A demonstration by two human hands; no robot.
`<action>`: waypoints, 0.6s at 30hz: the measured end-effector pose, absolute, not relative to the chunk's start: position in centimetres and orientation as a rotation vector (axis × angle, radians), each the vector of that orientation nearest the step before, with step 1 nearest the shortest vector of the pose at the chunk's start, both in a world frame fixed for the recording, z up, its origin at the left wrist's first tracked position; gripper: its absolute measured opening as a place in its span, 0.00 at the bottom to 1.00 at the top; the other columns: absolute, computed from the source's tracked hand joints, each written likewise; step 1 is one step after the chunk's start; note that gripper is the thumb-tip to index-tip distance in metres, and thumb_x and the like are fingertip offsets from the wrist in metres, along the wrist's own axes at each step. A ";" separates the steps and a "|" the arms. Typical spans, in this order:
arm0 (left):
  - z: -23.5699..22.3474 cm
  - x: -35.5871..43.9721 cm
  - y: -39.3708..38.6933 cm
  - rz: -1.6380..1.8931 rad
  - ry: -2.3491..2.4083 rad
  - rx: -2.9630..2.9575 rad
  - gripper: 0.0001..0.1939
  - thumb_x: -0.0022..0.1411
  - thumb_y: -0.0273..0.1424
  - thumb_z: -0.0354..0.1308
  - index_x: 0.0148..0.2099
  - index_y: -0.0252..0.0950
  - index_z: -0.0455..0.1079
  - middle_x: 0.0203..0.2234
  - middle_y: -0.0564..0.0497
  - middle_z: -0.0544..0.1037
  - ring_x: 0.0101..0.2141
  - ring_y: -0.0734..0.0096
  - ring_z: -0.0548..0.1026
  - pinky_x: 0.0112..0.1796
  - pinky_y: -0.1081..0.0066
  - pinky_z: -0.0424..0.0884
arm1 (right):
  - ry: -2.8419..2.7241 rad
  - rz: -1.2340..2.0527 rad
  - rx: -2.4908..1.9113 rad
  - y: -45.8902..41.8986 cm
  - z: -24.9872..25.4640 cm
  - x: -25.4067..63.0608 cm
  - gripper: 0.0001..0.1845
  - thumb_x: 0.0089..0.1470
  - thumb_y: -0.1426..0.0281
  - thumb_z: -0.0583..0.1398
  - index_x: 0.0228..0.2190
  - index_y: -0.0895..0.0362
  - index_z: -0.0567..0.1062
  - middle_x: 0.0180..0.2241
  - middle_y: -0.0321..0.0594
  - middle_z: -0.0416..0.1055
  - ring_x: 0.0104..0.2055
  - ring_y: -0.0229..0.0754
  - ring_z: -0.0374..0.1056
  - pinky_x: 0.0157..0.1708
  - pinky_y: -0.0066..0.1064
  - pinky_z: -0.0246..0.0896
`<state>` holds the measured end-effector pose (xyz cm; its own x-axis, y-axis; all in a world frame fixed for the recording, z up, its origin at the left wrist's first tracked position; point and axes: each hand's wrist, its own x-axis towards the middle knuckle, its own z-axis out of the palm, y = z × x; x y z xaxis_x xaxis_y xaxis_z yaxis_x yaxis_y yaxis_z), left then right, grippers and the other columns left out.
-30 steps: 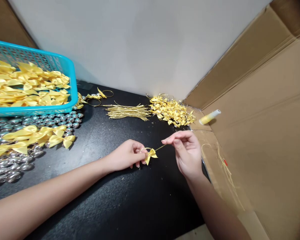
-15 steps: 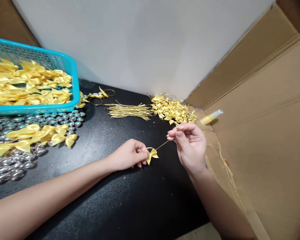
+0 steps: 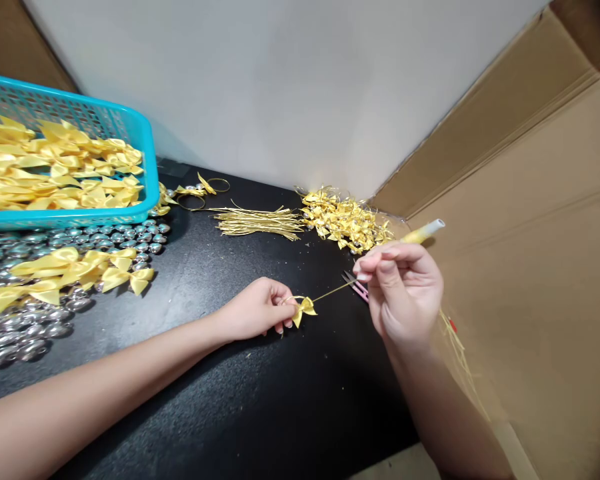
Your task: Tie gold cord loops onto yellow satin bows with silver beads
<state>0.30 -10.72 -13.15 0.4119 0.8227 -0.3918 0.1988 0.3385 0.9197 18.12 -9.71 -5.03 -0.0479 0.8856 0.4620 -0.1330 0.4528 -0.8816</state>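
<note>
Between the finger and thumb of my left hand (image 3: 265,308) is a small yellow ribbon bow (image 3: 305,308), with a loop of gold cord beside it. A thin gold cord (image 3: 334,291) runs taut from the bow up to my right hand (image 3: 403,287), which pinches its far end. Pink-handled scissors (image 3: 357,287) lie on the black table (image 3: 280,407), partly hidden behind my right hand. Whatever else my left fingers cover at the bow cannot be seen.
A turquoise basket (image 3: 153,167) of yellow bows stands at the left. Silver beads (image 3: 35,327) with several bows on them lie before it. Farther back are a bundle of gold cords (image 3: 260,222) and a pile of finished-looking bows (image 3: 345,217). Cardboard (image 3: 530,267) borders the right.
My right hand has moved to the right, and a longer stretch of cord shows between it and the bow. The scissors have come into view. My left hand has stayed in place.
</note>
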 end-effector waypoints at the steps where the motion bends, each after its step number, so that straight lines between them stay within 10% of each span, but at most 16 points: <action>1: -13.2 0.3 -10.7 0.540 1.110 1.185 0.08 0.50 0.34 0.59 0.25 0.34 0.68 0.17 0.54 0.74 0.18 0.75 0.71 0.15 0.80 0.61 | -1.378 0.961 -0.738 -9.7 -5.1 18.1 0.04 0.52 0.65 0.67 0.30 0.48 0.76 0.26 0.31 0.75 0.26 0.36 0.71 0.27 0.30 0.71; 11: -13.3 0.3 -10.5 0.600 1.108 1.162 0.11 0.51 0.37 0.59 0.25 0.34 0.67 0.17 0.54 0.73 0.18 0.77 0.70 0.16 0.79 0.63 | -1.481 1.226 -0.764 -9.0 -6.0 16.9 0.09 0.59 0.64 0.57 0.42 0.48 0.71 0.23 0.31 0.58 0.24 0.36 0.55 0.25 0.29 0.56; 18: -13.5 0.2 -10.5 0.626 1.106 1.149 0.09 0.53 0.34 0.57 0.26 0.34 0.67 0.17 0.55 0.72 0.18 0.78 0.69 0.16 0.80 0.63 | -1.616 1.228 -0.688 -9.3 -4.3 18.0 0.13 0.58 0.73 0.57 0.42 0.47 0.76 0.28 0.33 0.71 0.31 0.37 0.67 0.33 0.30 0.66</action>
